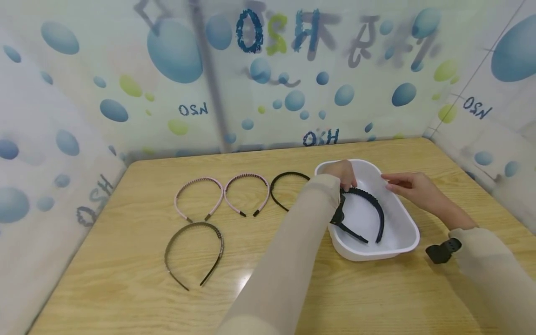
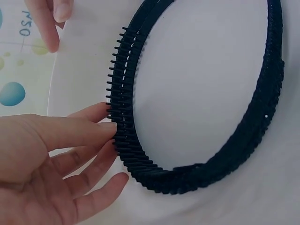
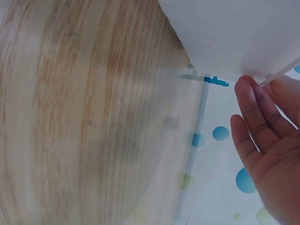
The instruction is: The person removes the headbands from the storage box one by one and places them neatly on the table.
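Note:
A black headband [image 1: 374,204] with a ruffled outer side and inner teeth is inside the white plastic tub [image 1: 408,232]. My left hand [image 1: 344,173] reaches over the tub and pinches the band near its curved top. In the left wrist view, the thumb and fingertips of that hand [image 2: 70,164] press on the toothed side of the headband [image 2: 123,89]. At the tub's right wall, my right hand [image 1: 418,188] grips the rim. Its fingers lie along the outer wall in the right wrist view, where the hand [image 3: 272,136] shows with the thumb partly hidden behind the tub [image 3: 234,33].
Left of the tub, a pink headband [image 1: 179,191], a second pink one [image 1: 265,195] and a thin black one [image 1: 278,179] lie in a row. A brown-grey headband [image 1: 167,253] lies nearer on the wooden table [image 1: 125,279]. A patterned backdrop [image 1: 259,107] stands behind.

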A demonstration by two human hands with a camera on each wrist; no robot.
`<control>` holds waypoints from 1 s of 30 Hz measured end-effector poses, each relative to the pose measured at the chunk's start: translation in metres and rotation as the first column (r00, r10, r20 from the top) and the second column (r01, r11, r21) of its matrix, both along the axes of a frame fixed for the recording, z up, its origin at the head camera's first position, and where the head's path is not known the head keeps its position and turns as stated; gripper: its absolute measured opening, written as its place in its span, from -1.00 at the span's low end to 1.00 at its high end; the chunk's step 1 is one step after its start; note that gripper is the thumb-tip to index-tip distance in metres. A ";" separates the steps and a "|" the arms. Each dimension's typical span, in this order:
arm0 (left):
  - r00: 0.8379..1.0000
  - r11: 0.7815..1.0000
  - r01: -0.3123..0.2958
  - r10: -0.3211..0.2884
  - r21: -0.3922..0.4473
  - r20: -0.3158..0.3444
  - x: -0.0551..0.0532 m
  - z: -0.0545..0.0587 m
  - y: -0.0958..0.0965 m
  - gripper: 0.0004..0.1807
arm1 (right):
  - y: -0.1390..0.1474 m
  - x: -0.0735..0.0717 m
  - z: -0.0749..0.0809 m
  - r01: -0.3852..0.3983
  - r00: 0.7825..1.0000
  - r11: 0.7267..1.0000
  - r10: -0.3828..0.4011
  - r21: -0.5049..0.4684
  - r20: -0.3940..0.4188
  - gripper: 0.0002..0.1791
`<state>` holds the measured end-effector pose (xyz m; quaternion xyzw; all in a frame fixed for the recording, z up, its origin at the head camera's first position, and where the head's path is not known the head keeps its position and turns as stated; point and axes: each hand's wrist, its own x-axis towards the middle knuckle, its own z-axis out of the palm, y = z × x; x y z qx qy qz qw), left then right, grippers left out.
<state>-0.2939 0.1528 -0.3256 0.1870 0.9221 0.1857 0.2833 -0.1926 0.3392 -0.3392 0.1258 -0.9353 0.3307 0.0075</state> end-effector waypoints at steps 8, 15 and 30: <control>0.999 1.000 -0.029 0.029 0.000 0.029 0.002 -0.001 0.000 -0.64 | -0.001 0.001 0.000 0.006 1.000 1.000 -0.006 -0.005 0.008 -0.55; 1.000 1.000 -0.008 0.008 -0.002 0.004 0.008 0.007 -0.003 -0.62 | 0.000 0.001 0.001 0.006 1.000 1.000 -0.006 -0.004 0.008 -0.54; 0.998 0.997 0.036 -0.034 0.066 -0.043 0.008 0.016 -0.001 -0.65 | -0.002 0.002 0.003 0.003 1.000 1.000 -0.003 0.003 0.004 -0.55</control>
